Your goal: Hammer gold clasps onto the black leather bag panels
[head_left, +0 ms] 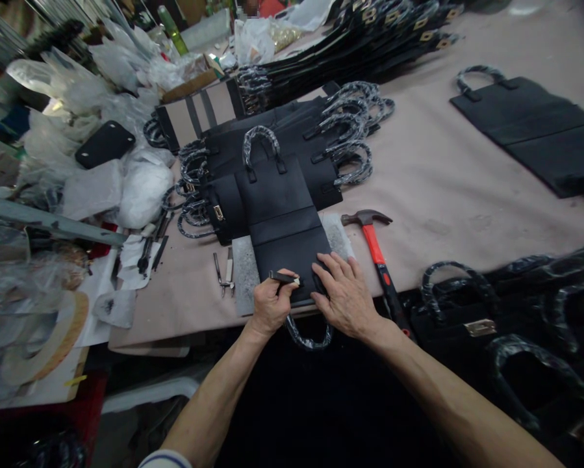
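A black handbag panel (284, 224) lies flat before me on a pale slab (245, 276), with a plastic-wrapped handle (261, 133) at its far end and another wrapped handle (308, 341) hanging over the table's near edge. Pinched in my left hand (271, 305) is a short dark tool (280, 277) with a pale tip, low over the panel's near part; its exact kind I cannot make out. My right hand (347, 292) rests on the panel's near right edge, fingers stretched out, holding nothing.
A claw hammer (377, 250) lies to the right, small metal tools (226, 273) to the left. Behind are stacked black bag pieces (272, 130). Another black panel (530, 130) lies far right. Finished-looking bags (467, 305) stand below the right edge; plastic bags (145, 182) crowd the left.
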Available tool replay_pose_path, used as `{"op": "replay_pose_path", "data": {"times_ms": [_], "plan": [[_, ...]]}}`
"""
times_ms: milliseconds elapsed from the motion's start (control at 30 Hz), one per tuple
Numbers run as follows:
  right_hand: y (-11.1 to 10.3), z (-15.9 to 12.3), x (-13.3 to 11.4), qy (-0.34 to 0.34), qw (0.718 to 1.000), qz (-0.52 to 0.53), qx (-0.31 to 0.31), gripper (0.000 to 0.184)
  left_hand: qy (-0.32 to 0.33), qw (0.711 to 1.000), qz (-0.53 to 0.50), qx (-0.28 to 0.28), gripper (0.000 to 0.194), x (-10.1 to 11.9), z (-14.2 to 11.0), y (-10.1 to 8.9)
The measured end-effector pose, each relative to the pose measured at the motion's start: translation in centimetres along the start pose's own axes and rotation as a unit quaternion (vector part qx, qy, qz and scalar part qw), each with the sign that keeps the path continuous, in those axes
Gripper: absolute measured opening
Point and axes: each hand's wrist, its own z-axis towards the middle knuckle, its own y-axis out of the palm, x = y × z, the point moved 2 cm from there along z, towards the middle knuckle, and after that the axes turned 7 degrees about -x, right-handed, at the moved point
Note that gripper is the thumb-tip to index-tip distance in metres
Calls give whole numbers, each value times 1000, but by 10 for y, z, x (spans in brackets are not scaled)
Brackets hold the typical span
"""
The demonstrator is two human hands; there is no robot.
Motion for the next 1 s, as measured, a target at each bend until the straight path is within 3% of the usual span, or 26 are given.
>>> {"op": "replay_pose_path", "data": {"times_ms": [400,533,600,667,733,867,933,1000], "plan": [[0,0,-1,0,1000,17,-5,56,43,997,54,-28,13,7,5,7],[-7,-1,6,-29,996,82,-3,54,72,994,75,-42,14,6,6,7],[-19,-4,19,-29,990,131,36,49,76,993,78,-47,16,5,5,8],[-33,-10,39,28,986,131,96,45,64,995,67,-45,16,4,5,9],[-45,-16,60,129,983,66,111,44,52,996,58,-42,16,3,5,10],[-51,-22,84,268,961,-50,-42,45,32,997,54,-50,15,2,9,9],[-47,-19,86,291,950,-39,-104,42,22,997,50,-56,16,2,11,8],[-45,-13,87,317,941,36,-109,37,23,997,47,-58,16,2,11,7]]}}
